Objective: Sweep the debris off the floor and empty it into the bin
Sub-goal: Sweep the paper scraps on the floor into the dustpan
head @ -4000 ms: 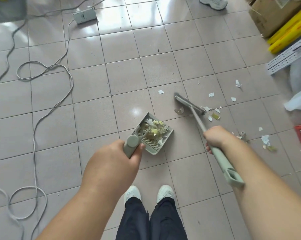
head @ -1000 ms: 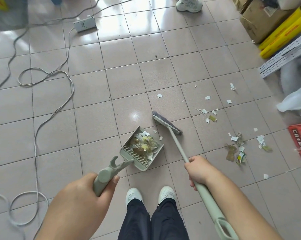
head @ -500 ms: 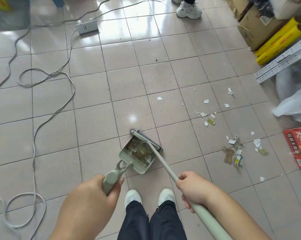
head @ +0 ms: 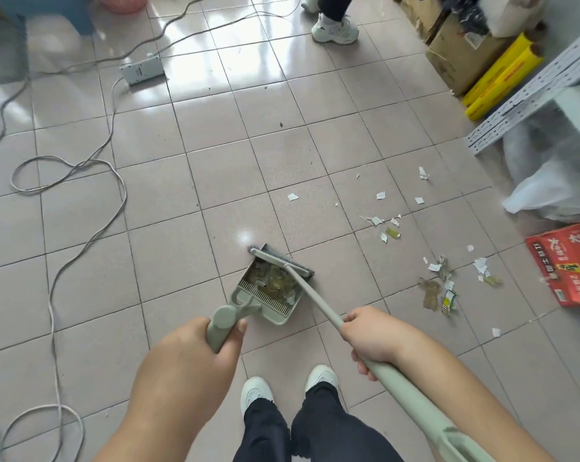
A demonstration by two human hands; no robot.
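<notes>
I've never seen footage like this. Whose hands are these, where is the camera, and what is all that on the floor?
There is no machine here: a person wears a camera on the head, looking down at their own arms and white shoes. The left hand grips the handle of a dustpan already holding swept scraps. The right hand grips the pole of a broom, whose head lies at the pan's mouth. On the tiled floor, to the right, paper scraps still lie loose. A cable snakes at left; another person's shoe shows at top.
</notes>
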